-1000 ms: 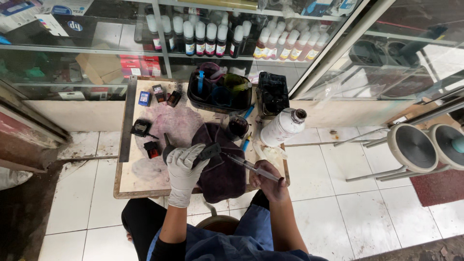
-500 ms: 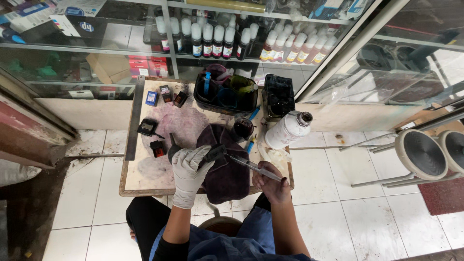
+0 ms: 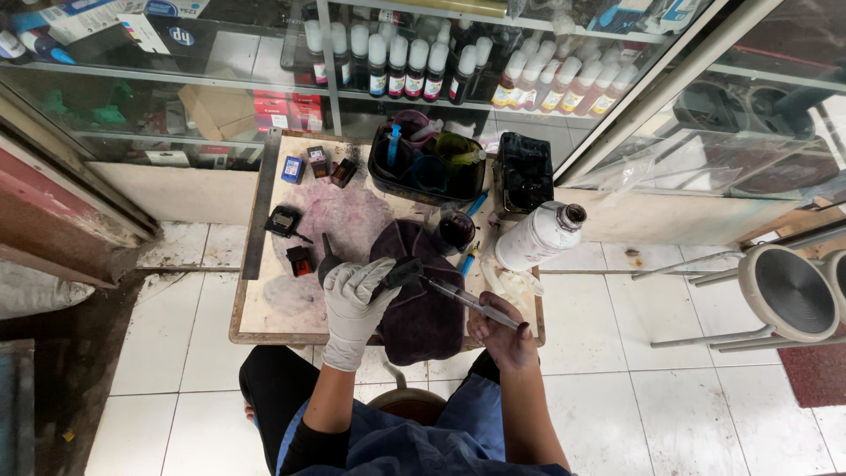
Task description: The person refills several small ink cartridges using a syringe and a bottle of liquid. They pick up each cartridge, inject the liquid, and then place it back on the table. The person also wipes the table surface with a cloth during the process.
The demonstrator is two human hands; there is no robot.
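Note:
My left hand [image 3: 355, 295], in a pale glove, grips a small black ink cartridge [image 3: 401, 271] over a dark purple cloth [image 3: 421, 295]. My bare right hand [image 3: 499, 330] holds a syringe [image 3: 465, 300] whose needle end meets the cartridge. Both hands hover above a small stained wooden table [image 3: 264, 304].
Loose cartridges [image 3: 284, 220] lie on the table's left half. A black tray of ink containers [image 3: 427, 163] and a black box [image 3: 523, 174] sit at the far edge, a white bottle [image 3: 538, 236] lies on its side at right. Glass shelves of ink bottles [image 3: 423, 57] stand behind. Round stools [image 3: 784, 291] at right.
The view has shifted slightly; my hands keep the cartridge and syringe together over the cloth, with almost no movement.

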